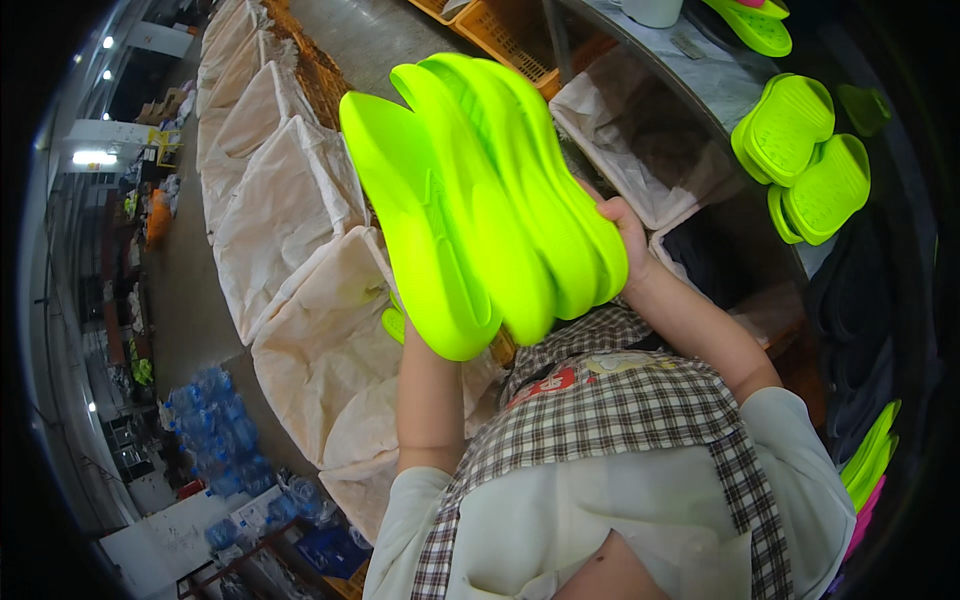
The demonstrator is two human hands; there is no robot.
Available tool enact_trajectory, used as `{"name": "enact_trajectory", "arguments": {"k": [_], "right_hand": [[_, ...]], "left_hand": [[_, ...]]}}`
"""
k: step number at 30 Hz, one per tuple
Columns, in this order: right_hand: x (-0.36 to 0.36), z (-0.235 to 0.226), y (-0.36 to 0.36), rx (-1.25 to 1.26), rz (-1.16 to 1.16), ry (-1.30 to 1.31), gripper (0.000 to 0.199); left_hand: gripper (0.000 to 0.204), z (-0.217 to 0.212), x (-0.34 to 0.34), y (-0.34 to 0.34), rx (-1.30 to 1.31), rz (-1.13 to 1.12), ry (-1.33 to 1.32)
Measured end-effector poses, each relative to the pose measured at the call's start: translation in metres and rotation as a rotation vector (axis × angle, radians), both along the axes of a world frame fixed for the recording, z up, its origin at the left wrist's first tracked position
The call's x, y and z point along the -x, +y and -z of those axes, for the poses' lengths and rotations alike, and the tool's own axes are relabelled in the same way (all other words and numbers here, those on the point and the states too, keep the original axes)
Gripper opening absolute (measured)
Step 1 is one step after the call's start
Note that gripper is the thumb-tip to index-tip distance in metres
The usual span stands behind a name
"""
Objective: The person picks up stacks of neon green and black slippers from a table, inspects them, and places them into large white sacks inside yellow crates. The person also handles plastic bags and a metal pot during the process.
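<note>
Several neon yellow-green foam shoe soles (480,210) stand side by side on edge in a bunch in front of my chest. My right hand (630,238) grips the right end of the bunch, thumb and fingers curled at its edge. My left forearm reaches up to the lower left of the soles, but they hide my left hand and its fingers. More soles of the same colour (800,115) rest in small stacks on the table (665,50) at the right. A small neon piece (393,322) shows behind my left forearm.
Cream cloth-lined bins (300,190) run along the left. Another lined bin (625,130) is beneath the table edge. Orange crates (505,40) stand at the far side. Blue water bottles (212,430) are heaped on the floor at lower left. Neon and pink soles (872,460) sit at lower right.
</note>
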State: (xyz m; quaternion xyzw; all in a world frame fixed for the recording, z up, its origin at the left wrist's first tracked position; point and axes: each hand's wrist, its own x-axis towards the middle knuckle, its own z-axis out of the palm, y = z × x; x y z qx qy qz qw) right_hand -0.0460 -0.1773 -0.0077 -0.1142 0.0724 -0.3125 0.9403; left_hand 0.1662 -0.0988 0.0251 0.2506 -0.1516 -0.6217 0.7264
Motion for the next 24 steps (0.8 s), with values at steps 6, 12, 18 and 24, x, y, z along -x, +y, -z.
{"name": "enact_trajectory", "arguments": {"k": [6, 12, 18, 24], "right_hand": [[0.001, 0.006, -0.002, -0.311, -0.194, -0.31, 0.067], [0.002, 0.013, -0.001, -0.259, -0.154, -0.259, 0.064], [0.015, 0.017, -0.01, -0.036, -0.008, -0.102, 0.061], [0.028, 0.017, -0.008, -0.193, -0.21, -0.173, 0.06]], "left_hand": [[0.043, 0.013, 0.009, -0.015, 0.331, 0.105, 0.377], [0.043, 0.01, 0.013, -0.017, 0.367, 0.077, 0.366], [0.043, 0.007, 0.008, -0.015, 0.087, -0.02, 0.092], [0.043, 0.02, 0.015, -0.012, -0.033, 0.024, 0.078]]}}
